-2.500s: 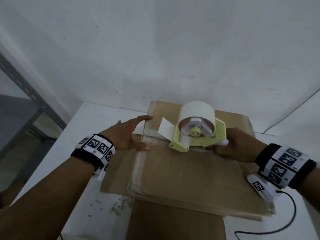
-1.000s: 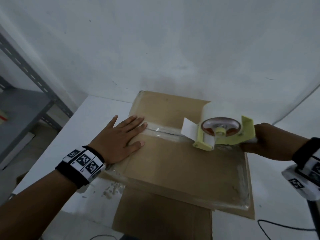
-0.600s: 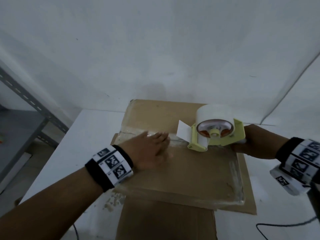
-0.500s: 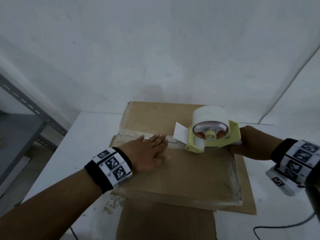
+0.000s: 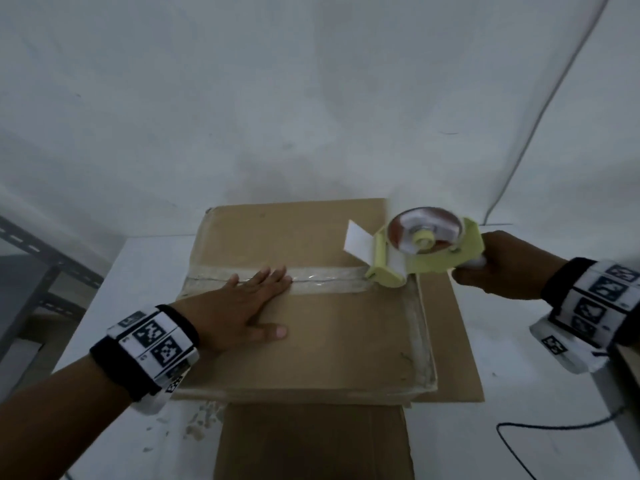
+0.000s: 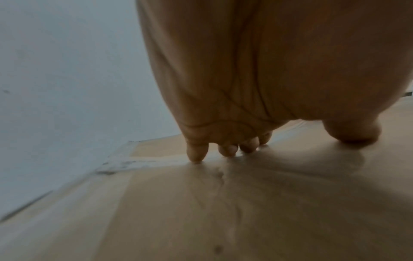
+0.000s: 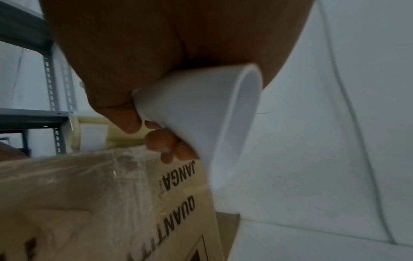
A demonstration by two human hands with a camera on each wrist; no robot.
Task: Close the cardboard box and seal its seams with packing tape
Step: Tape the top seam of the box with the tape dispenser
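Note:
The brown cardboard box (image 5: pixel 332 334) lies closed on the white table, with a strip of clear tape (image 5: pixel 329 279) along its middle seam. My left hand (image 5: pixel 256 299) lies flat on the box top, and its straight fingertips (image 6: pixel 228 150) press on the tape. My right hand (image 5: pixel 495 268) grips the white handle (image 7: pixel 201 114) of the yellow-green tape dispenser (image 5: pixel 426 251). The dispenser's front end sits at the right end of the seam, on the box's right edge. A white tab of tape (image 5: pixel 358 242) sticks up from its front.
A flat cardboard sheet (image 5: pixel 311 441) lies under the box and reaches toward me. A grey metal shelf (image 5: pixel 41 265) stands to the left. A black cable (image 5: pixel 554 427) trails at the lower right. A white wall rises behind the table (image 5: pixel 145 271).
My right hand has drawn the dispenser rightward along the seam to the box's right edge, leaving tape behind. My left hand has slid right along the tape, pressing flat.

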